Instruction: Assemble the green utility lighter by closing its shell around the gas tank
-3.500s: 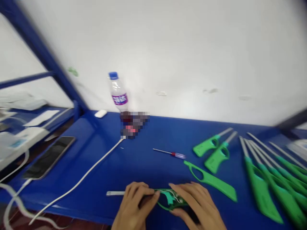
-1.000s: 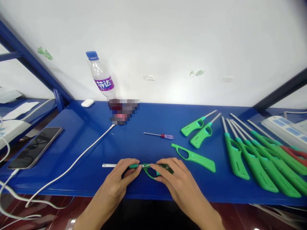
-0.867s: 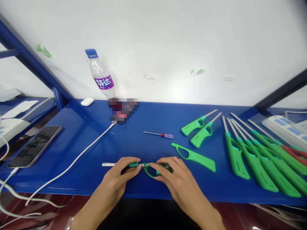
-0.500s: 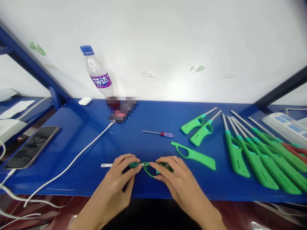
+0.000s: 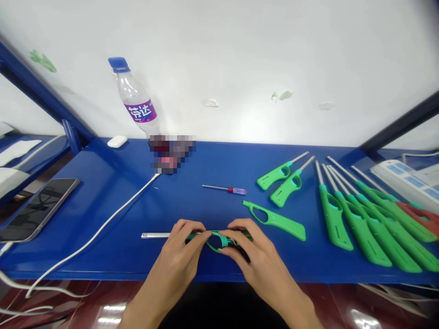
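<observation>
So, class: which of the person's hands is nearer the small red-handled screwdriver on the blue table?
Right. The right hand lies just below the small red-handled screwdriver; the left hand sits further to its left.

Green plastic lighter parts and bare metal on a glossy painted blue metal bench.

The half-open green plastic lighter body between the hands looks smooth, with a dull silver metal tube at its left. Far of it lie a matt green plastic shell half, a shiny steel screwdriver with a clear plastic handle and a glossy clear plastic bottle.
</observation>
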Tool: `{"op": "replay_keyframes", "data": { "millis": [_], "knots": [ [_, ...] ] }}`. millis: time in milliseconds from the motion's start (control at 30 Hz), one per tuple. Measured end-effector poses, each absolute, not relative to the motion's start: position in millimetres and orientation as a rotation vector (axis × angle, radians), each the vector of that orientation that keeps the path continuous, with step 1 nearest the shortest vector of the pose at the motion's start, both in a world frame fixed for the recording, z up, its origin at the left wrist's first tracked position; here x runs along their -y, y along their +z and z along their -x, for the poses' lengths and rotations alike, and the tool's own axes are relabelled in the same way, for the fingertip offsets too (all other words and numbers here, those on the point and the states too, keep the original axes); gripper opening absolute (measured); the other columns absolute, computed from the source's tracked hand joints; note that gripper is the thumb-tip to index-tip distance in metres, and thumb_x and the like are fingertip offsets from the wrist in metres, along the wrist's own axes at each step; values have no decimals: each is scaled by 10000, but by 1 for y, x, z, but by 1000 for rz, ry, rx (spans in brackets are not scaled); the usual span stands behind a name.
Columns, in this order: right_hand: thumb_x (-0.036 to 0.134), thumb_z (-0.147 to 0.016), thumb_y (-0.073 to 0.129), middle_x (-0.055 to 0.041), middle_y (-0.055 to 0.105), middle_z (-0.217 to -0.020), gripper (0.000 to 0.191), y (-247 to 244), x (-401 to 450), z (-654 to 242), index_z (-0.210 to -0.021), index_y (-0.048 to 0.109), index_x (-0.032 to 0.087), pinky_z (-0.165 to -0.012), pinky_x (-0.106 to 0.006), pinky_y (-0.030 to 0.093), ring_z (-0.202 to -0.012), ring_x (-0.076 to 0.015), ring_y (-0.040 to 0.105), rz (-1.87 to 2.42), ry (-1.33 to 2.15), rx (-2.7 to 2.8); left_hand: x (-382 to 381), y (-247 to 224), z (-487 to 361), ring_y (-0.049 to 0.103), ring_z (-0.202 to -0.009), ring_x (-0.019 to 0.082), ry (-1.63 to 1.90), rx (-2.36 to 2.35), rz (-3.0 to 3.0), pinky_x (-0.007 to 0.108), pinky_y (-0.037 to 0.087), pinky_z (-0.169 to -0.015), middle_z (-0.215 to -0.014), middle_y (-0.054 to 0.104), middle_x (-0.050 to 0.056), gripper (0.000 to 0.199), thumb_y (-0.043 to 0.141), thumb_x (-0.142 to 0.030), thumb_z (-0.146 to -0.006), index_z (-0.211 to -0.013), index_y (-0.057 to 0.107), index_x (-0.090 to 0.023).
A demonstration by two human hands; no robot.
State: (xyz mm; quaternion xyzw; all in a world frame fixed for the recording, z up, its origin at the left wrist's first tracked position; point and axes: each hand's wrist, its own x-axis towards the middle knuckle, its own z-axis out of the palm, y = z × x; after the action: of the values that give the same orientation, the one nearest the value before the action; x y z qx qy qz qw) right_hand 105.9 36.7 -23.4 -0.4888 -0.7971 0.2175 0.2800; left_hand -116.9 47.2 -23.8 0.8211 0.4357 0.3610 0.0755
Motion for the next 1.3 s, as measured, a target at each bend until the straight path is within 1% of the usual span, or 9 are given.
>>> {"op": "replay_keyframes", "data": {
  "millis": [100,233,400,500,600,700,933,1133,1300],
  "knots": [
    [342,-1055,598,-101,582,-1376,241,-25,-36,-106,-1271,694,294,-1026,-427,626,-1258,-256,646,1333,542,2099,-44,-23,116,622,-1000,191,1084,-1298,-2439,356,579,-891,-1088,670,69,270,558,-17,-1010,-1166,688,-196],
    [353,-1034,636,-94,603,-1353,215,-24,-37,-106,-1219,733,302,-1022,-436,631,-1262,-268,637,1348,529,2078,-40,-24,112,609,-1063,203,1124,-1312,-2391,360,581,-924,-1150,647,85,284,586,-27,-1000,-1209,678,-197],
    [365,-1032,639,-86,610,-1341,179,-20,-40,-105,-1165,744,306,-1069,-529,583,-1303,-300,577,1385,526,2068,-37,-26,109,599,-1084,224,1065,-1339,-2439,403,582,-940,-1167,638,103,230,604,-46,-998,-1178,670,-173],
    [368,-1024,653,-80,633,-1300,160,-19,-39,-104,-1141,748,315,-1056,-562,563,-1274,-311,575,1409,496,2052,-37,-28,109,599,-1101,239,1004,-1348,-2476,435,574,-960,-1191,642,113,204,598,-49,-1004,-1161,664,-160],
    [361,-1011,676,-70,648,-1266,145,-21,-38,-104,-1130,749,327,-1034,-564,558,-1247,-311,579,1430,520,2018,-38,-29,111,601,-1111,235,1003,-1350,-2478,427,570,-969,-1202,643,111,207,600,-55,-1009,-1175,663,-161],
    [363,-997,698,-56,641,-1280,145,-23,-38,-105,-1131,755,352,-1062,-567,537,-1258,-304,572,1431,585,1983,-37,-29,112,611,-1123,220,1057,-1333,-2460,399,571,-980,-1201,648,97,241,609,-67,-1013,-1218,673,-179],
    [352,-962,747,-49,637,-1301,160,-27,-39,-105,-1115,784,377,-1069,-556,542,-1259,-303,584,1424,603,1938,-41,-24,113,644,-1089,190,1109,-1278,-2382,327,595,-924,-1179,657,81,246,626,-92,-1014,-1213,713,-208],
    [328,-959,752,-40,703,-1248,166,-28,-38,-112,-1118,801,336,-1013,-437,609,-1207,-255,646,1331,555,1874,-40,-26,112,654,-1098,192,1104,-1298,-2359,333,600,-935,-1199,646,82,245,623,-100,-1017,-1216,717,-207],
    [323,-950,765,-34,715,-1277,159,-27,-37,-115,-1100,816,335,-1040,-445,607,-1242,-258,639,1321,526,1866,-40,-27,113,663,-1084,178,1130,-1290,-2342,305,601,-917,-1202,640,77,223,633,-96,-1010,-1177,736,-202]
  ]
}}
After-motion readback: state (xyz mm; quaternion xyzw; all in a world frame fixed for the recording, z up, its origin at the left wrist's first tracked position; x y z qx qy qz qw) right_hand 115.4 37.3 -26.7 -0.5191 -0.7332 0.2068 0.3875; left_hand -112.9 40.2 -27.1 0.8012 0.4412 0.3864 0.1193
